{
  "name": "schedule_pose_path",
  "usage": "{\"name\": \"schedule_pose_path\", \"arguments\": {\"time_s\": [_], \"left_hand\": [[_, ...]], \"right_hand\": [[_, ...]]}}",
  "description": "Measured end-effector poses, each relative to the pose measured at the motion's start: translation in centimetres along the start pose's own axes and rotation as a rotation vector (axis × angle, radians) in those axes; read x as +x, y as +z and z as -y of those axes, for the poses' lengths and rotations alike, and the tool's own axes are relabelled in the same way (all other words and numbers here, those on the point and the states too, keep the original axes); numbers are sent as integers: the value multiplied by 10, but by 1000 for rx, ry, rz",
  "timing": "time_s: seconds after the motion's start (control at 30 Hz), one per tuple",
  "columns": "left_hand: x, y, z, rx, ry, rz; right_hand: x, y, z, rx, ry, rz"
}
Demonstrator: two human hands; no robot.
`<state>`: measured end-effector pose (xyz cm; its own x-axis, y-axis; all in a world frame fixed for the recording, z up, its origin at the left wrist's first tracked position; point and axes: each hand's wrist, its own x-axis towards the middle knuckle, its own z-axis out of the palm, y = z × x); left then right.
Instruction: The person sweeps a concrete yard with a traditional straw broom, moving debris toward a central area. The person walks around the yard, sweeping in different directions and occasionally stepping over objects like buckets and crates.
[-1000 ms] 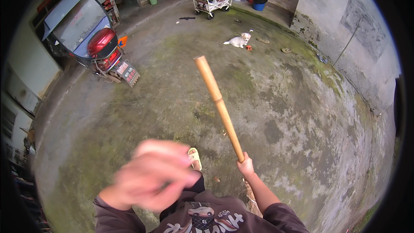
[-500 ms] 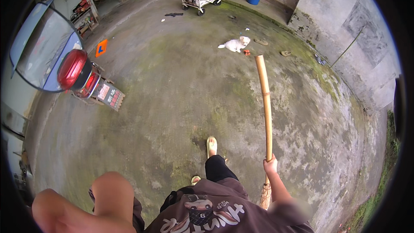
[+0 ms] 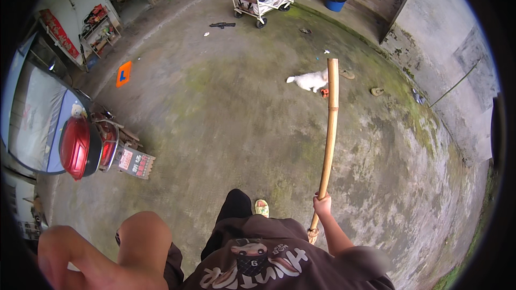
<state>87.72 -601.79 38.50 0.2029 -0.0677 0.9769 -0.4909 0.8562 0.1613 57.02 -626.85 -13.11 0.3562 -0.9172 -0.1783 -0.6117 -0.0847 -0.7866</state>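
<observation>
My right hand [image 3: 322, 204] is wrapped round the lower part of a broom's bamboo handle [image 3: 331, 123]. The handle rises from my fist and leans slightly right, its cut end uppermost. Just below the hand a little of the bristle head [image 3: 313, 235] shows; the rest is hidden behind my shirt. At the lower left my bare left arm [image 3: 142, 241] is bent, and no fingers of that hand can be made out. A small white dog [image 3: 310, 81] is on the concrete ahead, its head partly behind the handle.
On the left stands a scooter with a red top box [image 3: 78, 147] and a blue-edged canopy. A white-framed cart [image 3: 263, 2] and a blue tub [image 3: 334, 5] are at the back. An orange board [image 3: 123, 74], a black toy gun [image 3: 222, 24] and a slipper [image 3: 377, 91] lie on the ground. A wall [image 3: 430, 21] bounds the right.
My feet have changed places in a step. The scooter now appears lower and further left, the dog and cart further right. My right hand keeps hold of the broom, whose bristles show less.
</observation>
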Motion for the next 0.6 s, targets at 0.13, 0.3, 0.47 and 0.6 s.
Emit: {"name": "schedule_pose_path", "arguments": {"time_s": [0.13, 0.3, 0.47, 0.6], "left_hand": [[10, -45, 110, -8, -4, -6], [33, -119, 249, -28, 11, -28], [78, -177, 380, -41, -4, -44], [106, -209, 483, -74, -15, -40]], "right_hand": [[114, 41, 43, 14, -63, -57], [242, 77, 111, 27, -1, -159], [346, 100, 198, 52, 117, -174], [433, 128, 270, 85, 74, -211]]}}
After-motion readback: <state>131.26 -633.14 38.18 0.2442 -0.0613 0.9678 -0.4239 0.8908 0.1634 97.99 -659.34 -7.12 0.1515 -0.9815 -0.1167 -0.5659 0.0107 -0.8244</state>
